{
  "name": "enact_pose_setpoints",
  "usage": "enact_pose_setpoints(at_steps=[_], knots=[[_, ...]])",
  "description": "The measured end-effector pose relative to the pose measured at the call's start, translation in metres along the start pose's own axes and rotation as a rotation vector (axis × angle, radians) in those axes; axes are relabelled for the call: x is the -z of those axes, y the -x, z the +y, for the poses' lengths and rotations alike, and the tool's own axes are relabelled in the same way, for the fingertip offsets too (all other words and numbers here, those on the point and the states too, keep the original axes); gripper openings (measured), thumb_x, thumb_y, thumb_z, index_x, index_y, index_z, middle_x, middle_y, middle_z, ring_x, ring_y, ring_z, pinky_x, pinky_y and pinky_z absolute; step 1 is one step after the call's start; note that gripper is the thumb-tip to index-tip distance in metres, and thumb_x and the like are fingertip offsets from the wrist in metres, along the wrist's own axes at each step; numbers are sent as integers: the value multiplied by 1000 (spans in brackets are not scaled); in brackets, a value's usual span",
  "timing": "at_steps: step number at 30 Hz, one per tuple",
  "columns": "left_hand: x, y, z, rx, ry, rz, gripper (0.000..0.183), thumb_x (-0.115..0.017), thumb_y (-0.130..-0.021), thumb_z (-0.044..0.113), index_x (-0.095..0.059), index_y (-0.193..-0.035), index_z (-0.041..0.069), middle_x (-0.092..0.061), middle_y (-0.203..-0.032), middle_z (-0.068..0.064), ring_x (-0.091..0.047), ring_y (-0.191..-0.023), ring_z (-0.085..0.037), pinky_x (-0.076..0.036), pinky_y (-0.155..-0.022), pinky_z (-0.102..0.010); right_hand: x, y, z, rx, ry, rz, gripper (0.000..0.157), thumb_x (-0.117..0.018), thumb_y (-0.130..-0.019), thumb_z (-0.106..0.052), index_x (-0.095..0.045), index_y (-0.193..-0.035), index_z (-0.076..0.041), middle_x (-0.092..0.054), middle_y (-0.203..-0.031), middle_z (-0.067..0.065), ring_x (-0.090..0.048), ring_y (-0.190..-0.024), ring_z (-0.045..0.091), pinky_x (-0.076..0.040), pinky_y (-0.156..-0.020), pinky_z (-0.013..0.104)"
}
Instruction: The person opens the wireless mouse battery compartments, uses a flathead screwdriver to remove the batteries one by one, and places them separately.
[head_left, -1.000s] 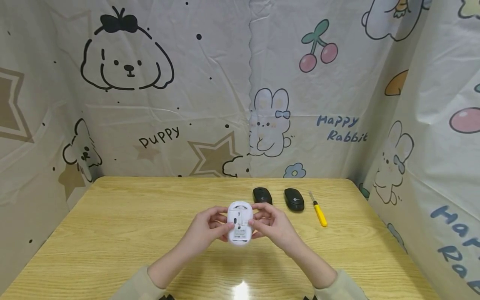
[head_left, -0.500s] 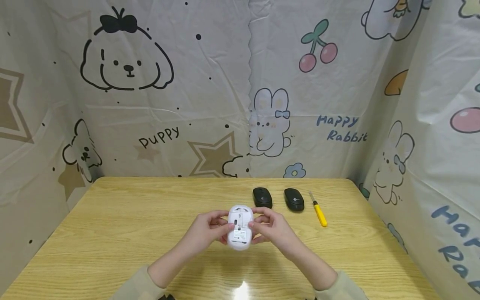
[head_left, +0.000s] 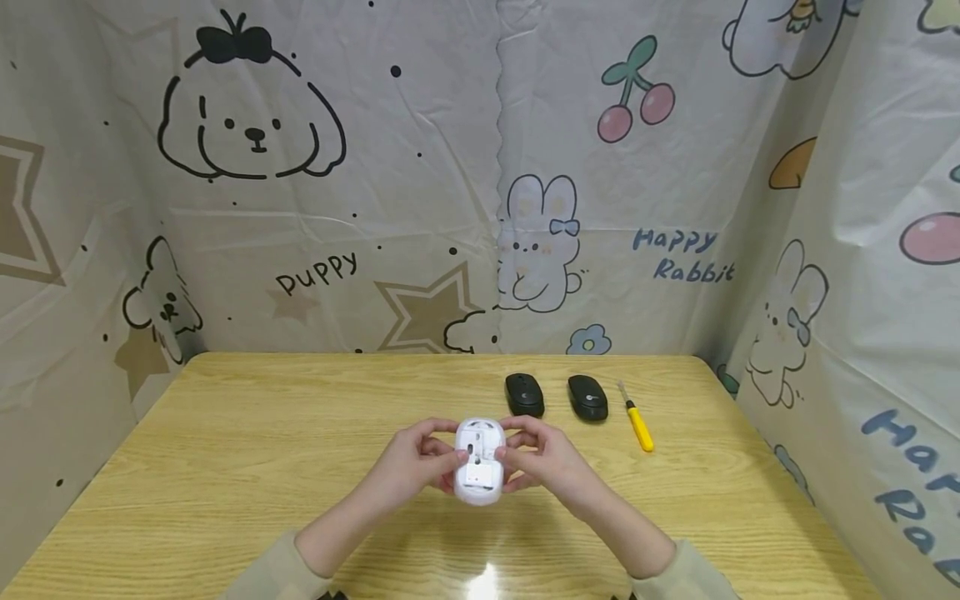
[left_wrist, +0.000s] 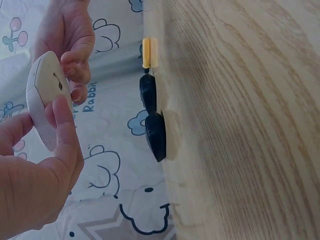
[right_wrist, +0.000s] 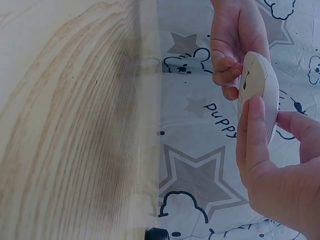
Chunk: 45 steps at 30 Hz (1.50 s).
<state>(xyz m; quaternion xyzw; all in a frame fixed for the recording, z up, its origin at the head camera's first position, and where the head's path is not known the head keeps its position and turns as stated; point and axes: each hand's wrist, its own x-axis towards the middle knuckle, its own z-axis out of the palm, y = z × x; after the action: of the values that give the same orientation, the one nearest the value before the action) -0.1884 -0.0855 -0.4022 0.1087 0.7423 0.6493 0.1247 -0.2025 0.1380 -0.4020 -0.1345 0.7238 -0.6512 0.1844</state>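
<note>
A white computer mouse point(head_left: 480, 477) is held up above the table with its underside, showing a label and a small dark switch, turned toward the head camera. My left hand point(head_left: 422, 454) grips its left edge, thumb on the underside and fingers behind. On the opposite edge my right hand point(head_left: 542, 454) pinches it the same way. In the left wrist view the scroll wheel point(left_wrist: 58, 82) shows on the far side of the white mouse, where fingertips of both hands touch or lie close to the shell.
Behind the hands, a black mouse point(head_left: 524, 395) and a second black mouse point(head_left: 588, 398) lie on the wooden table point(head_left: 300, 417). Right of them lies a screwdriver point(head_left: 640, 429) with a yellow handle. A printed cloth point(head_left: 420, 208) hangs along the back and sides.
The white mouse has moved slightly down in the head view and tilted, its near end swinging toward the camera. Both hands keep their hold, and the left black mouse is less covered.
</note>
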Motion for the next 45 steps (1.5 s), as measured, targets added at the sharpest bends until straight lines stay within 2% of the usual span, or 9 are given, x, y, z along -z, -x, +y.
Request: enact_pose_setpoints(at_steps=[7, 16, 22, 26, 35, 40, 45], knots=[[0, 1, 2, 19, 53, -32, 50, -67, -87, 13, -46, -129, -7, -66, -86, -12, -63, -63, -17, -58, -65, -36, 1, -1, 1, -2, 20, -17, 50, -67, -87, -16, -46, -129, 1, -58, -105, 16, -64, -77, 20, -58, -70, 41], [7, -1, 5, 70, 21, -129, 50, -69, -86, 19, -50, -127, -3, -68, -88, -11, -65, -70, -18, -58, -67, -36, 5, -3, -3, -3, 76, -49, 44, -64, -90, -21, -50, -127, 0, -56, -111, 17, -63, -80, 19, -58, -68, 40], [9, -4, 5, 97, 29, -183, 49, -68, -85, 18, -51, -127, -2, -69, -90, -12, -65, -72, -19, -57, -69, -35, 5, -6, -4, -9, 85, -58, 40, -63, -90, -21, -55, -121, 2, -58, -116, 16, -63, -86, 19, -58, -69, 40], [10, -6, 3, 110, 30, -234, 48, -68, -85, 17, -52, -127, -2, -69, -92, -12, -65, -73, -20, -57, -70, -35, 4, -6, -5, -5, 111, -57, 36, -64, -90, -21, -58, -118, 2, -59, -113, 14, -61, -85, 18, -58, -66, 38], [13, -8, -1, 150, 39, -359, 38, -65, -86, 14, -54, -120, 0, -68, -88, -9, -64, -73, -16, -55, -70, -30, 1, -2, -2, -5, 130, -79, 29, -65, -89, -17, -60, -110, 2, -58, -100, 11, -61, -72, 16, -56, -58, 29], [12, -7, -3, 148, 49, -372, 37, -65, -86, 16, -52, -117, -1, -67, -88, -10, -63, -74, -16, -55, -70, -30, -1, -2, 1, 12, 135, -64, 28, -64, -89, -16, -61, -109, 3, -59, -98, 11, -61, -71, 15, -56, -56, 28], [10, -4, -2, 117, 23, -340, 39, -65, -87, 18, -50, -118, -1, -66, -88, -9, -62, -72, -16, -55, -67, -29, -1, -1, 0, 14, 135, -50, 28, -64, -88, -15, -60, -109, 3, -58, -100, 12, -62, -72, 16, -55, -56, 27]])
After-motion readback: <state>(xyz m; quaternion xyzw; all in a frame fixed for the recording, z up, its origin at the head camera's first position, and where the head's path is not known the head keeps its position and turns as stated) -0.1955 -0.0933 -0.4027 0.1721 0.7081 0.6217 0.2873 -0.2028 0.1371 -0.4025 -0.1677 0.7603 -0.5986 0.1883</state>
